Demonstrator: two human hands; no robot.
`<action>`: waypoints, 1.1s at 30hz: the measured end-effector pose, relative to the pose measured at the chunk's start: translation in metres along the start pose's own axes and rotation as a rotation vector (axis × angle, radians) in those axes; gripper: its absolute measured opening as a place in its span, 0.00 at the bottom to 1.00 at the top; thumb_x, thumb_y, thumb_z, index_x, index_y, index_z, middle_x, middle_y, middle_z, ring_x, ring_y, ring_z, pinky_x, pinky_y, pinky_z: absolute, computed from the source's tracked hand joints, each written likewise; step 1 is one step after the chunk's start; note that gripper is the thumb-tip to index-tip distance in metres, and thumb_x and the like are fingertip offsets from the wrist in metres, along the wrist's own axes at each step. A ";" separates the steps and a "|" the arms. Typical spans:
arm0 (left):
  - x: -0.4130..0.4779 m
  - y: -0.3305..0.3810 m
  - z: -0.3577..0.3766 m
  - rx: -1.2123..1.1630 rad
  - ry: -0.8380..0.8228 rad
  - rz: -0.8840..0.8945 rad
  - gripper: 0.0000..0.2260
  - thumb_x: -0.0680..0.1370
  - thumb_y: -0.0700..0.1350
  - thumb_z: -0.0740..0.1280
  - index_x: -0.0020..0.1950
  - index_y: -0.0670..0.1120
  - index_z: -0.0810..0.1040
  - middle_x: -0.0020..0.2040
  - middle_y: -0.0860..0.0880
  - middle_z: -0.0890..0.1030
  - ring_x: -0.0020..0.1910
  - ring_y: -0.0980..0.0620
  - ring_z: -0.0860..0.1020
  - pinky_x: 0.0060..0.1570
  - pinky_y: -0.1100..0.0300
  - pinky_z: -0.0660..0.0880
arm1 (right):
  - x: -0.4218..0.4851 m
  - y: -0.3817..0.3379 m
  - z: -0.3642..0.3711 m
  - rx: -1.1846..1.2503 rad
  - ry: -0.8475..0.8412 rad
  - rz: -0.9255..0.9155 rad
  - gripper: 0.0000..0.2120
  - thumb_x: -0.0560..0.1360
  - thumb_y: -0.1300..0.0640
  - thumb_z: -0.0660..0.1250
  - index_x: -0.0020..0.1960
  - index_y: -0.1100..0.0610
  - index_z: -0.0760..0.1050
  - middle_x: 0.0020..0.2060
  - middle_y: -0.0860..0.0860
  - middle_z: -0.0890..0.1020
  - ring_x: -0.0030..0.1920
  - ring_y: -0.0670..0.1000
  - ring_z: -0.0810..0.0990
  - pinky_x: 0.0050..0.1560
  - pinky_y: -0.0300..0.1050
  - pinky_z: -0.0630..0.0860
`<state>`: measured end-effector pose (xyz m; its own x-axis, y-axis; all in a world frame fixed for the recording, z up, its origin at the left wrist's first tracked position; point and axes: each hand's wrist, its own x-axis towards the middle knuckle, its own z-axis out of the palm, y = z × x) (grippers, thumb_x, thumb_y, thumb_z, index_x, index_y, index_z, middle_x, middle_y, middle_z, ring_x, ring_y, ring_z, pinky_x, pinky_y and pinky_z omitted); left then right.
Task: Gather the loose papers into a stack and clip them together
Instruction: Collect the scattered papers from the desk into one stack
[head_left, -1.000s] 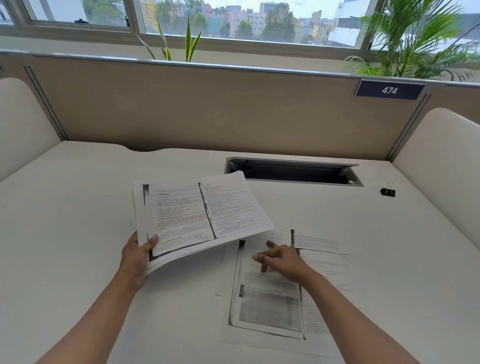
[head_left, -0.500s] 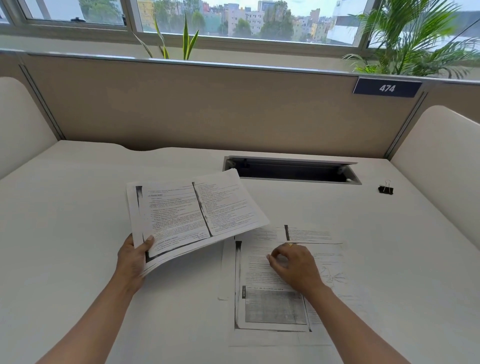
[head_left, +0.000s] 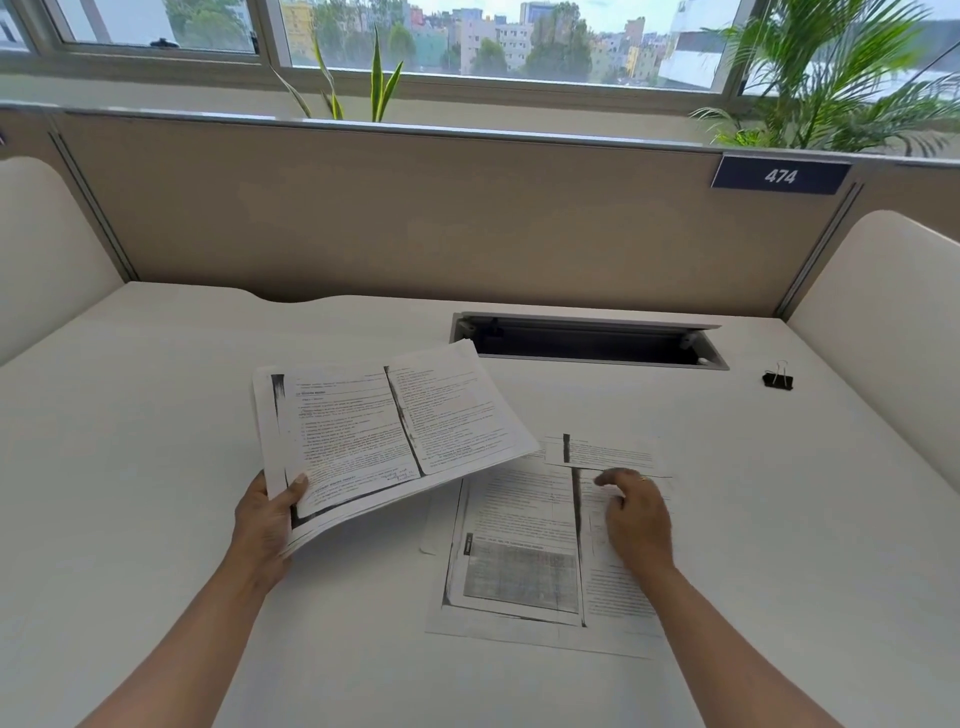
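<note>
Right hand nearest the loose sheets

Left hand (head_left: 265, 519) pinches the gathered white printed stack (head_left: 384, 436); the right hand (head_left: 636, 514), fingers curled and empty, rests on flat photocopied pages (head_left: 519, 561) lying lengthwise toward the person, directly beneath it.

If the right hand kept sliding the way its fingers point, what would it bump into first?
The right hand points left across the papers on the desk. Going straight on, it would probably first meet the lifted stack in the left hand, or slip under it; depth is unclear.
</note>
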<state>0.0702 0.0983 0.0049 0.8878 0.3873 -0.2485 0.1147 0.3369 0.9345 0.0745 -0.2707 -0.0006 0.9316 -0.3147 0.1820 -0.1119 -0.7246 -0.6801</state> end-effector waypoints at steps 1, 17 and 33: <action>0.000 0.000 0.000 0.000 0.001 0.002 0.18 0.77 0.34 0.62 0.67 0.42 0.71 0.58 0.42 0.77 0.47 0.50 0.78 0.39 0.64 0.80 | 0.002 0.003 -0.006 -0.029 0.091 0.072 0.15 0.70 0.72 0.59 0.49 0.60 0.80 0.53 0.58 0.80 0.56 0.59 0.75 0.51 0.47 0.72; -0.006 -0.013 0.005 0.040 0.006 -0.009 0.17 0.77 0.34 0.62 0.66 0.41 0.71 0.59 0.43 0.76 0.54 0.43 0.76 0.61 0.49 0.70 | 0.018 0.016 -0.056 -0.277 -0.302 0.605 0.52 0.60 0.44 0.78 0.73 0.55 0.53 0.70 0.60 0.61 0.71 0.61 0.58 0.66 0.56 0.64; -0.012 -0.012 0.005 0.065 -0.040 -0.032 0.17 0.77 0.34 0.62 0.65 0.40 0.71 0.59 0.41 0.76 0.56 0.41 0.75 0.64 0.46 0.68 | 0.006 0.015 -0.053 -0.187 -0.198 0.635 0.44 0.57 0.45 0.80 0.62 0.63 0.64 0.59 0.60 0.75 0.59 0.61 0.75 0.53 0.51 0.73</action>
<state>0.0603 0.0851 -0.0018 0.9004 0.3420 -0.2690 0.1703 0.2918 0.9412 0.0598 -0.3158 0.0273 0.7096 -0.6079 -0.3562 -0.6977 -0.5361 -0.4751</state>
